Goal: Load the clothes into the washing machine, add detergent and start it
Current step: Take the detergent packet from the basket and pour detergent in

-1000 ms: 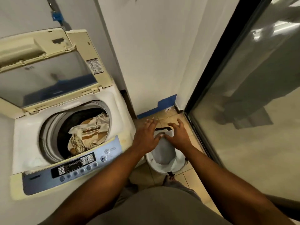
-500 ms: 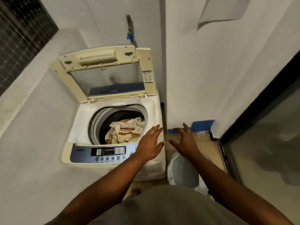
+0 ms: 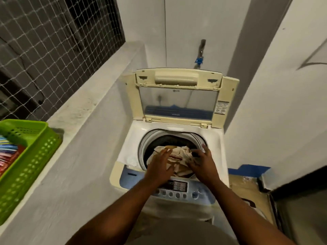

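- Whitewashed laundry corner, tight quarters, with netting over the opening far out past the left hand's side.
- Down at the fingertips are the clothes: cream cloth with a brown print, bunched in the drum of the washing machine, right beneath both hands.
- Left hand is flat, with fingers fanned wide over the near-left part of the heap. Whether it presses the cloth or just skims above it, I cannot tell through the blur.
- Right hand is at the other side of the heap with its fingers bent downward. A dark patch shows by the thumb, and I cannot tell whether it pinches anything.
- Handling call: this looks a soft, limp, light load that will sag and fold wherever it's pushed. It's neither fragile nor slippery.
- Best hold, I'd say, is a gathered fold at the top of the heap. Flat palms pushing down in the middle would work too, with loose edges tucked inside the drum's rim.
- Under the wrists sits the control panel; beyond the fingertips the lid stands upright.
- Well out past the left forearm, a green basket on the ledge holds striped laundry, so loading looks unfinished. No detergent is in sight.
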